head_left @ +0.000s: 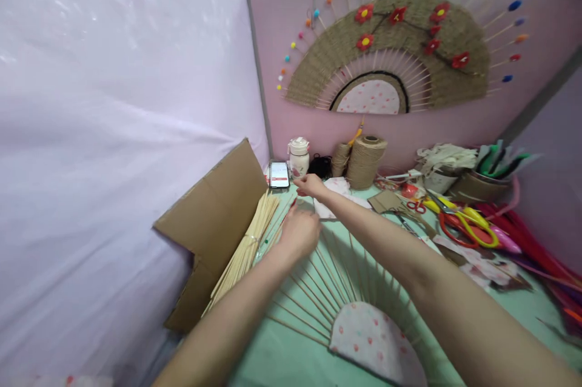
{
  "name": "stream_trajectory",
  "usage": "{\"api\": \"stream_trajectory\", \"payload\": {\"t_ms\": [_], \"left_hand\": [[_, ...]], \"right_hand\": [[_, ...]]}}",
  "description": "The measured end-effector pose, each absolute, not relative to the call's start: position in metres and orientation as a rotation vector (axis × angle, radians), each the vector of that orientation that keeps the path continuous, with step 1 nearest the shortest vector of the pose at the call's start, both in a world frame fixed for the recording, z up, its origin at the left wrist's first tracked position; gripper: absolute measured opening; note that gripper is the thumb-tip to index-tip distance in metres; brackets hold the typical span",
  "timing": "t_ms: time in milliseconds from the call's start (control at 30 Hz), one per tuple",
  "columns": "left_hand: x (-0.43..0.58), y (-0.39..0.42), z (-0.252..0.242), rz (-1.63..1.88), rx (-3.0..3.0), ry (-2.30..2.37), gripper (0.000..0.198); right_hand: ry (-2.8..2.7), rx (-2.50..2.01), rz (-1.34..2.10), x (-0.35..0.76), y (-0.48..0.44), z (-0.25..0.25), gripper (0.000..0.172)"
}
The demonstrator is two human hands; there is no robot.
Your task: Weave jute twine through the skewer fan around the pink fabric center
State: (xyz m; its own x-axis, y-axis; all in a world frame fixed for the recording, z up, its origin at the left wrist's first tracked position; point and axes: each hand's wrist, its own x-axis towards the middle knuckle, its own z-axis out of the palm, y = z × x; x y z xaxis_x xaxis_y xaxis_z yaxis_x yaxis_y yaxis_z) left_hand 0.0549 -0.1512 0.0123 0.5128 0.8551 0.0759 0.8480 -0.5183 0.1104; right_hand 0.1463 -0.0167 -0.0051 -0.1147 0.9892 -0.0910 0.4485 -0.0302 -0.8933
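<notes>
A half-made fan lies on the green table [273, 356]: thin sticks [313, 290] fan out from a half-round piece covered in dotted fabric [373, 338]. My left hand [297, 232] rests back-up on the far tips of these sticks, its fingers curled under and hidden. A thin red-tipped stick [294, 202] shows just beyond it. My right hand [311, 185] reaches further back, with its fingers pressed together in a pinch. It is close to a phone [279, 173] and a small white jar [299, 156]. What it pinches is too small to see.
A tied bundle of bamboo sticks [248, 241] leans on a cardboard sheet [213, 217] at the left. Twine spools [366, 159], yellow and red scissors [464, 220], a tub of felt strips [486, 184] and red strands [536, 247] crowd the back right. A finished fan [386, 53] hangs on the pink wall.
</notes>
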Motion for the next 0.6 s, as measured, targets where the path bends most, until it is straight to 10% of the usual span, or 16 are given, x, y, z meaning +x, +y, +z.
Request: {"api": "stream_trajectory", "payload": {"t_ms": [367,600], "left_hand": [[0.096,-0.275,-0.026,0.636,2.516,0.988,0.02],[0.079,-0.295,-0.056,0.924,2.503,0.845,0.017]], "right_hand": [[-1.913,-1.384,0.938,0.264,-0.234,0.071,0.022],[-1.856,-1.389,0.815,0.264,-0.346,-0.019,0.026]]}}
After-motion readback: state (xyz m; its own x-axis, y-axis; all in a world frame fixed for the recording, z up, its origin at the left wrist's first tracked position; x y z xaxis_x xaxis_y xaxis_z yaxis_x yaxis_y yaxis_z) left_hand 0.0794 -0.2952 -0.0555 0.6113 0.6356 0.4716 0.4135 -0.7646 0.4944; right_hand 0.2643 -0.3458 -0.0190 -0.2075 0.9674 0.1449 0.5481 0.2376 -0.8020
